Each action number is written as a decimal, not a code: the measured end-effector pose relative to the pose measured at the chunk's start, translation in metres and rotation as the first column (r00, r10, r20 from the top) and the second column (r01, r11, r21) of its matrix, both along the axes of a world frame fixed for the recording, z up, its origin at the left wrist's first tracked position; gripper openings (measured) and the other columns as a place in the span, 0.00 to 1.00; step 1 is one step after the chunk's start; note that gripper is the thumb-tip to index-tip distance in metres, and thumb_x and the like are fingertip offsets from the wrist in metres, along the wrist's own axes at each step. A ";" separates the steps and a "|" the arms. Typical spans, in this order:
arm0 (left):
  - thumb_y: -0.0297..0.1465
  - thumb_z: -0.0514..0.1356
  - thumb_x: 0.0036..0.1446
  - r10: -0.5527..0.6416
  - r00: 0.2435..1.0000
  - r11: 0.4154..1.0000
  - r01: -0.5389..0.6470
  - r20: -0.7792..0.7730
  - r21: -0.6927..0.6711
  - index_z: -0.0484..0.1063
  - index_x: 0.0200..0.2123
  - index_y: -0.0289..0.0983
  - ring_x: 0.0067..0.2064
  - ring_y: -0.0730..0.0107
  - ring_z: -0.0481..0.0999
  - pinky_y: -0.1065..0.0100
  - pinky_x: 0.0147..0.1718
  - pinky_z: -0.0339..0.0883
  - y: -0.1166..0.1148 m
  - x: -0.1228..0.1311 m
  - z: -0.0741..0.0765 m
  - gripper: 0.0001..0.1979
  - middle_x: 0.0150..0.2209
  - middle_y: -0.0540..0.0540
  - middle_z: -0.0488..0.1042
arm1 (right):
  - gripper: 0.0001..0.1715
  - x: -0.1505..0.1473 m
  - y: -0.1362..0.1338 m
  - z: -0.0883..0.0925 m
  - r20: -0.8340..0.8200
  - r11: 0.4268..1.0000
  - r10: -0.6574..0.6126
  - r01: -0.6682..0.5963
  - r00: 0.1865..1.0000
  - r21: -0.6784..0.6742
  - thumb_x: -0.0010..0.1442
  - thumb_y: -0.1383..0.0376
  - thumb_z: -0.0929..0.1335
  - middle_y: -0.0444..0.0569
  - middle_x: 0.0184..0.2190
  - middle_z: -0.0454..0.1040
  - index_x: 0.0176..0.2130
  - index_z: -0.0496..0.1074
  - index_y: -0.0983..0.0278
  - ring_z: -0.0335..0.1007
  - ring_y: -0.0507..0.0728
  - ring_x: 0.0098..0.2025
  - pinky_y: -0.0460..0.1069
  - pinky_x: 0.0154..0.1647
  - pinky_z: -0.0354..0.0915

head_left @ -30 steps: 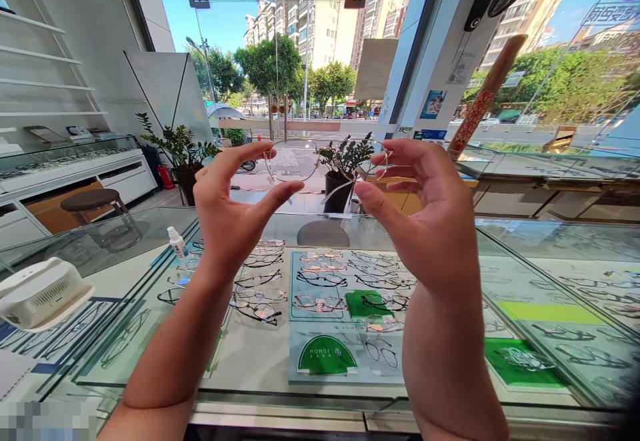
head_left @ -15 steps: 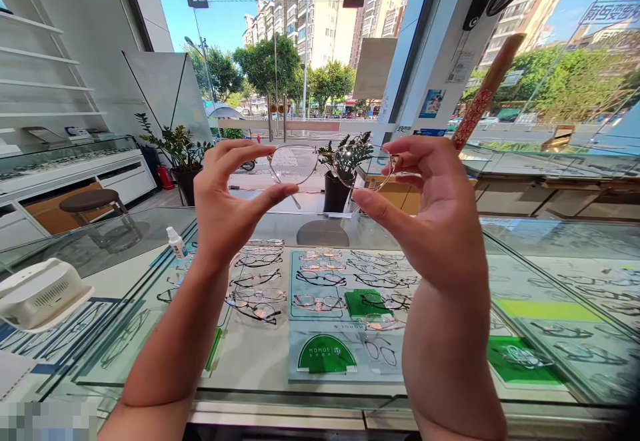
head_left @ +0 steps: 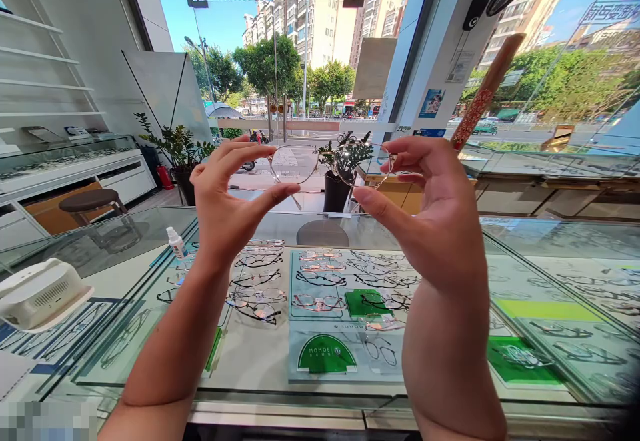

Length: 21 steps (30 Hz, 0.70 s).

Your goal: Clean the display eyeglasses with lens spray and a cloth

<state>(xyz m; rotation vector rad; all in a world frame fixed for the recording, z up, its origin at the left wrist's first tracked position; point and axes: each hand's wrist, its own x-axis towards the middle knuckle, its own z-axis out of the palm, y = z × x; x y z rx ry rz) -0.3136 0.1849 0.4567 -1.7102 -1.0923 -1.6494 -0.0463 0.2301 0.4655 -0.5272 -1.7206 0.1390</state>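
A pair of round, thin-rimmed eyeglasses (head_left: 296,165) is held up at arm's length above the glass counter, lenses facing me. My left hand (head_left: 225,194) is closed on the left end of the frame, fingers at the top and thumb below. At the other end, my right hand (head_left: 430,214) grips near the right hinge between fingers and thumb. The temples point away from me; only part of one shows under the left lens. Through the clear lenses I see the doorway and a potted plant.
Below my hands, a glass display counter (head_left: 255,366) holds rows of eyeglasses (head_left: 320,277) and a green semicircular sign (head_left: 327,354). A small white bottle (head_left: 176,242) and a white device (head_left: 43,293) stand at the left. Beyond are stools (head_left: 93,201) and potted plants (head_left: 336,191).
Both hands keep their hold on the eyeglasses, which have shifted very slightly to the right. Outside, a scooter with a rider has come into sight behind my left fingers.
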 end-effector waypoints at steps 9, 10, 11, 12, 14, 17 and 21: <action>0.46 0.80 0.55 -0.200 0.978 0.980 0.199 0.059 0.023 0.83 0.51 0.50 0.63 0.52 0.81 0.48 0.64 0.76 0.003 0.002 0.001 0.23 0.52 0.48 0.82 | 0.28 0.000 0.003 -0.001 -0.025 0.999 0.041 -0.041 0.999 -0.007 0.61 0.55 0.81 0.49 0.54 0.77 0.58 0.75 0.51 0.76 0.66 0.56 0.67 0.62 0.73; 0.46 0.80 0.55 -0.219 0.974 0.976 0.217 0.060 0.034 0.83 0.51 0.49 0.62 0.52 0.82 0.48 0.64 0.76 0.004 0.002 0.001 0.23 0.52 0.47 0.82 | 0.28 0.001 0.003 -0.001 -0.027 0.999 0.049 -0.049 0.998 -0.010 0.61 0.55 0.81 0.49 0.53 0.77 0.58 0.75 0.51 0.76 0.66 0.55 0.67 0.62 0.73; 0.46 0.80 0.55 -0.232 0.971 0.972 0.229 0.057 0.046 0.83 0.51 0.49 0.62 0.52 0.82 0.48 0.65 0.76 0.004 0.002 0.001 0.23 0.52 0.47 0.81 | 0.28 0.001 0.003 -0.001 -0.028 0.998 0.057 -0.057 0.998 -0.013 0.61 0.55 0.81 0.49 0.53 0.77 0.58 0.76 0.51 0.76 0.66 0.55 0.67 0.62 0.73; 0.46 0.80 0.54 -0.240 0.969 0.970 0.237 0.052 0.056 0.83 0.51 0.48 0.62 0.51 0.82 0.48 0.65 0.76 0.005 0.002 0.001 0.23 0.52 0.47 0.81 | 0.28 0.001 0.003 -0.001 -0.029 0.998 0.064 -0.064 0.998 -0.015 0.61 0.55 0.81 0.48 0.53 0.77 0.58 0.76 0.50 0.76 0.66 0.55 0.67 0.62 0.73; 0.47 0.80 0.54 -0.246 0.969 0.968 0.243 0.038 0.070 0.83 0.51 0.48 0.62 0.51 0.82 0.47 0.66 0.77 0.006 0.003 0.001 0.24 0.51 0.47 0.81 | 0.28 0.002 0.003 -0.001 -0.031 0.997 0.073 -0.073 0.997 -0.017 0.61 0.54 0.81 0.47 0.51 0.77 0.58 0.76 0.49 0.76 0.65 0.55 0.66 0.62 0.73; 0.48 0.79 0.54 -0.239 0.971 0.969 0.236 0.030 0.067 0.82 0.51 0.48 0.63 0.50 0.82 0.46 0.67 0.77 0.006 0.002 0.001 0.24 0.51 0.46 0.81 | 0.27 0.001 0.003 0.000 -0.034 0.997 0.075 -0.075 0.997 -0.018 0.61 0.55 0.81 0.46 0.50 0.77 0.57 0.77 0.46 0.76 0.65 0.55 0.66 0.62 0.73; 0.47 0.79 0.55 -0.234 0.972 0.971 0.232 0.020 0.064 0.82 0.52 0.47 0.64 0.50 0.81 0.46 0.68 0.76 0.006 0.001 0.001 0.24 0.52 0.45 0.81 | 0.27 0.001 0.003 0.000 -0.039 0.997 0.072 -0.073 0.997 -0.012 0.61 0.57 0.81 0.46 0.51 0.78 0.57 0.77 0.45 0.77 0.66 0.56 0.67 0.62 0.73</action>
